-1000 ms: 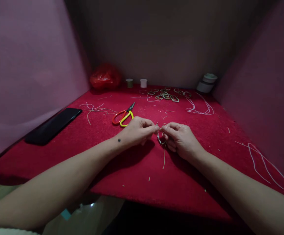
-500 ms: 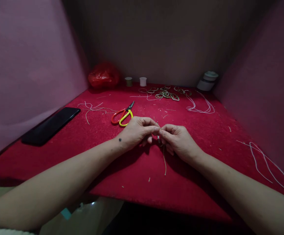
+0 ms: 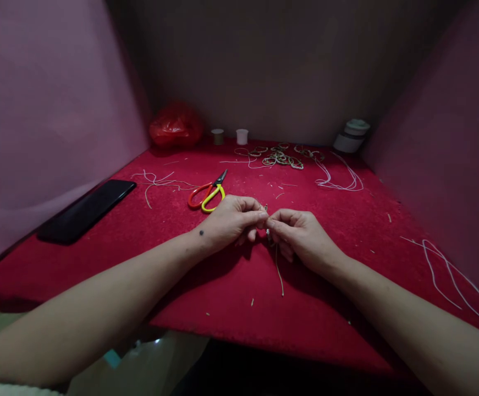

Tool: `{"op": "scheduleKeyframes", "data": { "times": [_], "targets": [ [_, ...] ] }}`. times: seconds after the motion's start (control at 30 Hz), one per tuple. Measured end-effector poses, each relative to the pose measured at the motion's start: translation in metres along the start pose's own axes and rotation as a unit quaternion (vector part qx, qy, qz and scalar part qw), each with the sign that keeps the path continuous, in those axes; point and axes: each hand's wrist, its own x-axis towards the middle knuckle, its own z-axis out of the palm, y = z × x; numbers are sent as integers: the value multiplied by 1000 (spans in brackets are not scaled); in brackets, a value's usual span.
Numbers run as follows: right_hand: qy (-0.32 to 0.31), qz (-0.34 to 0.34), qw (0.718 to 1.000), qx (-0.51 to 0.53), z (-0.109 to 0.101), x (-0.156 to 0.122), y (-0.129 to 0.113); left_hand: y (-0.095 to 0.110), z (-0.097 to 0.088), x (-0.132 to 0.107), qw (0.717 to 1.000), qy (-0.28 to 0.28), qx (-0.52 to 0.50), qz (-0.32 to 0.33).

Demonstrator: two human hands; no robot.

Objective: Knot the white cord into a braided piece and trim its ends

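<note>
My left hand (image 3: 243,220) and my right hand (image 3: 292,231) meet fingertip to fingertip over the middle of the red cloth. Both are closed in a pinch on a small braided cord (image 3: 269,236), most of which their fingers hide. From it a thin loose cord end (image 3: 279,272) hangs down below my right hand. Just behind my left hand lie scissors (image 3: 210,197) with one red and one yellow handle, blades pointing away.
A black phone (image 3: 88,212) lies at left. Toward the back are a red plastic bag (image 3: 176,127), two thread spools (image 3: 242,137), braided cord loops (image 3: 280,158) and a lidded jar (image 3: 350,137). White cords (image 3: 445,269) lie at right. Cord scraps dot the red cloth (image 3: 231,286).
My hands stay nearly in place, the fingertips shifting slightly on the cord. The hanging cord end has swung a little to the right.
</note>
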Motion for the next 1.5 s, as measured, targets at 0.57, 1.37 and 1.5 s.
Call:
{"op": "scheduleKeyframes", "data": {
  "times": [0.57, 1.37, 1.5],
  "targets": [
    [10, -14, 998, 66, -2, 2, 4, -3, -6, 6, 1000, -2, -18, -20],
    [59, -15, 998, 34, 2, 2, 4, -5, 8, -1, 999, -12, -52, -3],
    [59, -20, 996, 60, 1, 2, 7, -6, 9, -1, 997, -12, -75, -11]
  ]
}}
